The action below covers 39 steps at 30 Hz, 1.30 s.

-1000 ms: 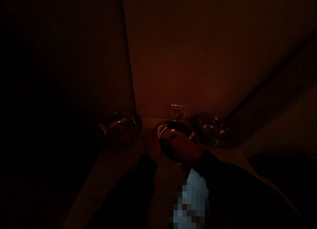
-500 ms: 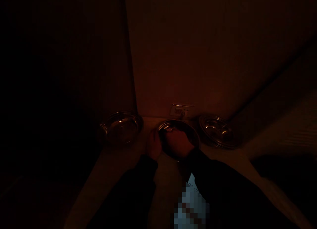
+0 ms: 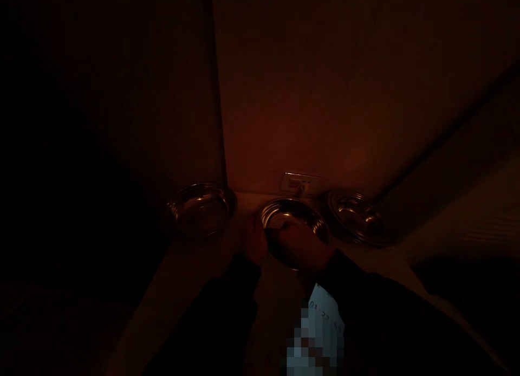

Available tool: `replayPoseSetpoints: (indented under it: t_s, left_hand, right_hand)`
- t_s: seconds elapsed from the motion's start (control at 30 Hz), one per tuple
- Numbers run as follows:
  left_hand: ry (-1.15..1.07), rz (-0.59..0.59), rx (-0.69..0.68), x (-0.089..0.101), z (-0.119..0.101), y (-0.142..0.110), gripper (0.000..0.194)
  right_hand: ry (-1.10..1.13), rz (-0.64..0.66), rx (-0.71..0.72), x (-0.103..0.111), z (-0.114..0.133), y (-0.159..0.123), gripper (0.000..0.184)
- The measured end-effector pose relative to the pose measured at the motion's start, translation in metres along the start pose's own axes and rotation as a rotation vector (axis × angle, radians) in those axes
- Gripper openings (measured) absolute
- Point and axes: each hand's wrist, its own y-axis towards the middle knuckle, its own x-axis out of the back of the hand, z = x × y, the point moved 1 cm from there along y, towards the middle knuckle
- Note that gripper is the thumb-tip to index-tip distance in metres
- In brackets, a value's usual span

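L hand & R hand are working at middle steel bowl, grip unclear in dark, w/ left bowl & right bowl sitting untouched nearby.

The left hand and right hand hold a steel bowl just below the wall socket, with a second bowl left of it and a third bowl right.
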Motion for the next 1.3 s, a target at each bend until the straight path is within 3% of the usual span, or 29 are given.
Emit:
replayPoseSetpoints:
  t_s: [0.33, 0.73, 1.07, 1.3]
  left_hand:
    - [0.01, 0.029, -0.02, -0.001, 0.002, 0.002, 0.033]
    - [0.021, 0.001, -0.038, -0.002, 0.003, 0.001, 0.032]
    - [0.02, 0.035, -0.015, 0.0, 0.001, 0.002, 0.03]
    - [-0.016, 0.073, 0.014, -0.001, 0.003, 0.004, 0.035]
  right_hand:
    - [-0.086, -0.108, -0.157, -0.007, 0.001, 0.03, 0.029]
    - [-0.046, 0.021, 0.155, 0.0, -0.011, -0.003, 0.03]
    - [-0.107, -0.095, -0.069, -0.005, 0.002, 0.023, 0.028]
    - [-0.091, -0.069, -0.103, -0.002, -0.007, 0.029, 0.026]
